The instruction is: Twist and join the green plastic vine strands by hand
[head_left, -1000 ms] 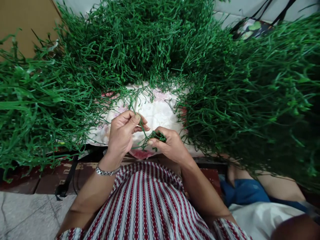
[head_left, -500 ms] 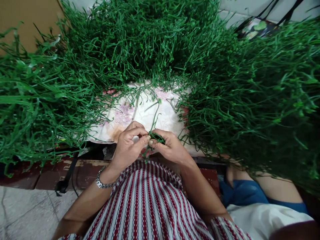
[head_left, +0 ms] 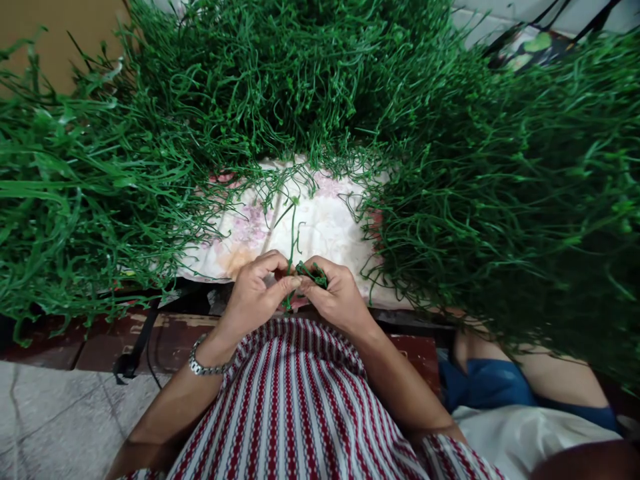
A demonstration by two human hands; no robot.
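My left hand (head_left: 263, 287), with a metal watch band on its wrist, pinches a thin green stem (head_left: 293, 230) that stands up from the fingers, with a small bud at its top. Against it, thumb to thumb, my right hand (head_left: 330, 287) is closed on a small tangle of green stems (head_left: 314, 272). Below the fingertips a short stem end pokes out. Both hands are just above the near edge of a white flowered cloth (head_left: 325, 227). The fingers hide part of what lies between them.
Large heaps of long green stems cover the left (head_left: 90, 193), the back (head_left: 300, 73) and the right (head_left: 510, 187). A worn dark red wooden edge (head_left: 190, 330) runs in front of me. At the right sits another person in blue shorts (head_left: 490, 383). A patterned bag (head_left: 535, 47) stands at the back right.
The upright stem has shifted left and now stands straighter in my left fingers. The tangle in my right hand is more gathered. Both hands stay close together.
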